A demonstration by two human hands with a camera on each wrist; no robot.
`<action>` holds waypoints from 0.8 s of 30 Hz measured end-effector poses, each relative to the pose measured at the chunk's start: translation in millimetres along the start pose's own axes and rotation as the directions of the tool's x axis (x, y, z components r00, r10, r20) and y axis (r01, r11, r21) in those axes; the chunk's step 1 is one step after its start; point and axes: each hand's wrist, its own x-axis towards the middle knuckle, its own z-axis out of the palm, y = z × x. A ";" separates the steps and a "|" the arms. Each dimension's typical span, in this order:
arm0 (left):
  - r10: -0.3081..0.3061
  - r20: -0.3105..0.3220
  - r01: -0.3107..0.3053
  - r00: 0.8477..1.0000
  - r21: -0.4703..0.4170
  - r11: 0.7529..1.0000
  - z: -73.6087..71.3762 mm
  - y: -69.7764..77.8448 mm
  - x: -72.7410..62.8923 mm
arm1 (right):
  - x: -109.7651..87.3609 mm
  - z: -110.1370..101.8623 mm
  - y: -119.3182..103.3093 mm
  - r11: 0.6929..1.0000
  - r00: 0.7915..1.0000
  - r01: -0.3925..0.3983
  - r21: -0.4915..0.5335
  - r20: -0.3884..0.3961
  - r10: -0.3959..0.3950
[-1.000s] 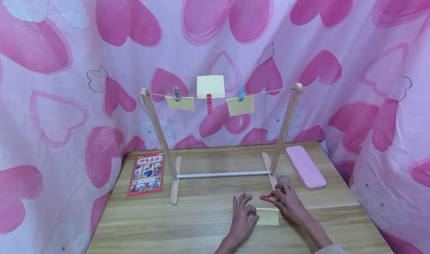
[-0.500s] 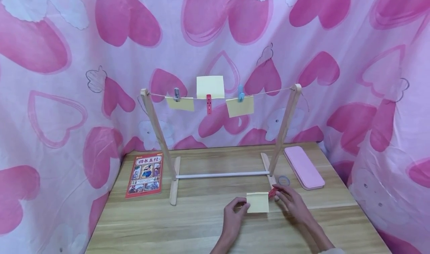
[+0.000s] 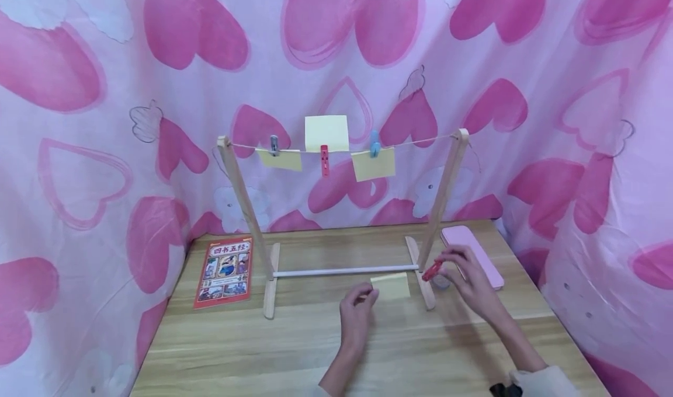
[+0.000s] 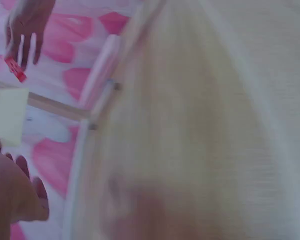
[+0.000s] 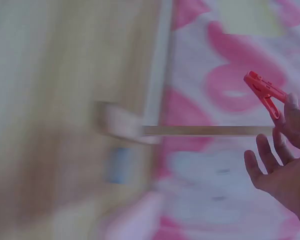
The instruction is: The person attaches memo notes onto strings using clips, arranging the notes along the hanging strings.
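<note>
My left hand pinches a pale yellow sticky note by its left edge, holding it above the table. To its right, my right hand pinches a red clothespin between thumb and fingers; the right wrist view shows this clothespin with its handles squeezed. Behind both hands stands a wooden frame with a string across its top. On the string, a grey clip, a red clothespin and a blue clothespin each hold a yellow note.
A red illustrated booklet lies left of the frame. On the right are a pink case and a roll of tape, partly behind the right hand. A white rod joins the frame's feet. A pink heart-patterned curtain surrounds the table.
My left hand has lifted the sticky note off the table and carried it forward and slightly left. My right hand has risen forward with the red clothespin.
</note>
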 end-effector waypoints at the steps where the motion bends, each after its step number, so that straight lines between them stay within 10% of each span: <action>1: 0.016 -0.012 -0.016 1.000 0.001 1.000 0.3 7.8 3.7 | 11.1 -6.5 -9.2 1.000 1.000 0.028 -0.006 -0.008 -0.028; 18: 0.272 0.105 -0.275 0.957 0.011 0.962 48.1 173.1 61.3 | 172.4 -86.9 -136.1 0.958 0.972 0.227 -0.173 -0.014 -0.233; 24: 0.289 0.109 -0.287 0.951 -0.035 0.957 62.6 206.3 73.1 | 218.0 -90.6 -149.9 0.943 0.974 0.223 -0.248 0.022 -0.224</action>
